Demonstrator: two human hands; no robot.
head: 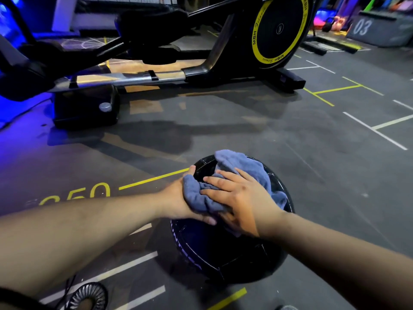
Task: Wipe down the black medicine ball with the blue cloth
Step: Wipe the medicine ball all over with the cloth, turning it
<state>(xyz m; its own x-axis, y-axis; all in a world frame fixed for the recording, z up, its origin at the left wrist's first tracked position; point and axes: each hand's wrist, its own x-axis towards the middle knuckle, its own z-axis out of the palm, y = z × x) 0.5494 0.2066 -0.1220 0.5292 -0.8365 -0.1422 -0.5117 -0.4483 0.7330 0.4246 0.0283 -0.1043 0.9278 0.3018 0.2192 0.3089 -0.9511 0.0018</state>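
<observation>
**Ana:** What does the head camera see?

**Ben:** A black medicine ball [223, 253] sits on the grey floor [312, 164]. It is low in the middle, between the two arms.

**Ana:** Where is the blue cloth?

**Ben:** The blue cloth [241, 166] lies on top of the ball, all bunched up. Part of it hangs over the far side.

**Ana:** What is the left hand doing?

**Ben:** The left hand [178, 202] is at the left side of the ball's top. Its thumb and fingers are curled round the bunched end of the cloth, so it holds the cloth.

**Ana:** And the right hand?

**Ben:** The right hand [239, 198] lies flat on the cloth and presses it onto the ball. Its fingers [221, 182] are straight and spread out. They point at the left hand.

**Ana:** What else is there?

**Ben:** A yellow line [154, 179] painted on the floor runs to the ball from the left. Behind the ball, well apart, stands a big exercise machine [214, 52]. Its black wheel [279, 30] has a yellow ring. Far off at the top right is a grey box [380, 30] with 03 on it. A little round fan [87, 296] shows at the bottom left.
</observation>
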